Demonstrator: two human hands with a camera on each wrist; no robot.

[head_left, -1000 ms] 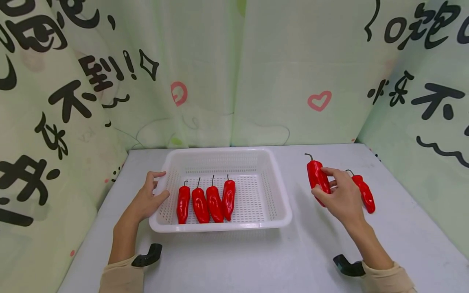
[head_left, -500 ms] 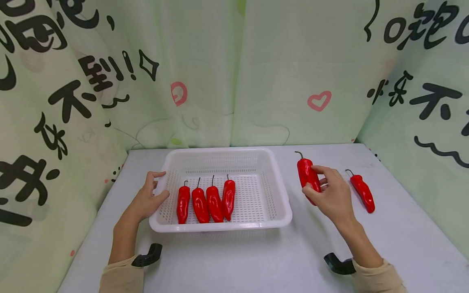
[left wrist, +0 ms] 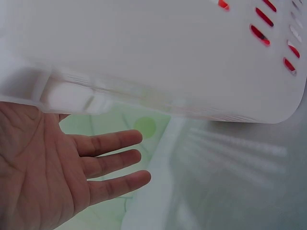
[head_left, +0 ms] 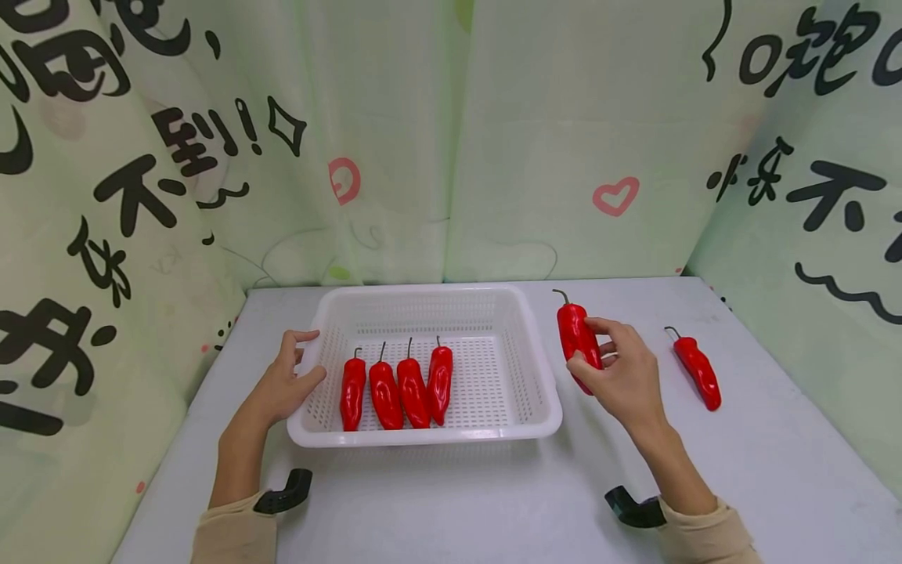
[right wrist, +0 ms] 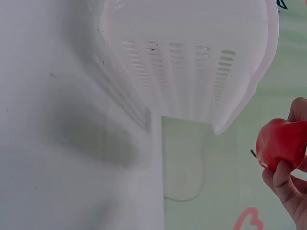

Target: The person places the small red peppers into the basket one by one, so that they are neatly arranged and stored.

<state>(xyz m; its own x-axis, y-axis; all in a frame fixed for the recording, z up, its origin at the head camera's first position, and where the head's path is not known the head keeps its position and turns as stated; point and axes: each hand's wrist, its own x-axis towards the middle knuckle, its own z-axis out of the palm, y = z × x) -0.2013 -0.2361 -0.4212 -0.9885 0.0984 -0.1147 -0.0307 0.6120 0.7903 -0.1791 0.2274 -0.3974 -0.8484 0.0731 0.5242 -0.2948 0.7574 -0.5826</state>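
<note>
My right hand point(head_left: 623, 372) pinches a red chili pepper point(head_left: 575, 337), stem up, between thumb and fingers, above the table just right of the white plastic basket point(head_left: 493, 433). In the right wrist view this pepper point(right wrist: 280, 141) shows its stem end. My left hand point(head_left: 287, 381) holds the basket's left rim, with thumb and index finger over it. The left wrist view shows its other fingers point(left wrist: 117, 187) stretched out below the rim, apart from it. Several red peppers point(head_left: 385, 395) stand in a row in the basket, leaning along its near side.
Another red pepper point(head_left: 698, 372) lies on the white table point(head_left: 451, 501) to the right of my right hand. Pale green curtains point(head_left: 521, 141) with black writing hang behind the table and on both sides. A black wrist mount point(head_left: 634, 509) sits at each cuff.
My right hand has carried its pepper left, toward the basket, away from the pepper lying on the table. The left hand and the basket have stayed in place.
</note>
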